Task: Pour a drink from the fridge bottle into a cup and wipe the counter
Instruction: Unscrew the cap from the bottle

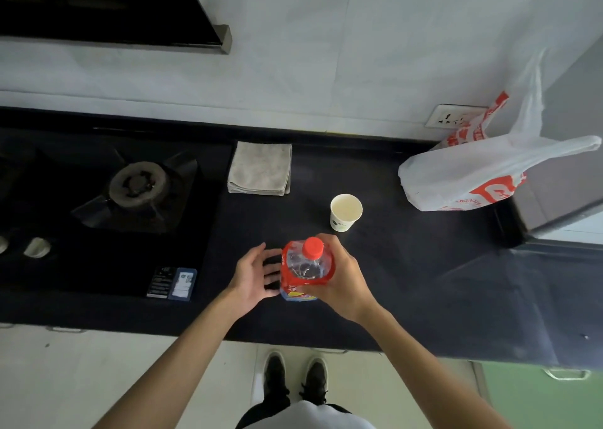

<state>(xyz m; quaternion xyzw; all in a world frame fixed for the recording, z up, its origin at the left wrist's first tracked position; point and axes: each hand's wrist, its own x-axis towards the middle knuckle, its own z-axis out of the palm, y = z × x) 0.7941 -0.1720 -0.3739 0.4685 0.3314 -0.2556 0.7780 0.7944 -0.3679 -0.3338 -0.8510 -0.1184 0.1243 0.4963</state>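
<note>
A clear plastic bottle [305,267] with a red cap and red label stands upright on the dark counter [408,282]. My right hand [342,280] is wrapped around its right side. My left hand [256,273] hovers just left of the bottle with fingers spread, not clearly touching it. A white paper cup [346,211] stands open and upright behind the bottle, a little to the right. A folded grey cloth [260,168] lies at the back of the counter, left of the cup.
A gas hob [140,187] with knobs fills the counter's left side. A white and red plastic bag [473,174] sits at the back right, below a wall socket [452,120]. A grey appliance [561,180] stands at the far right. My shoes show below the counter edge.
</note>
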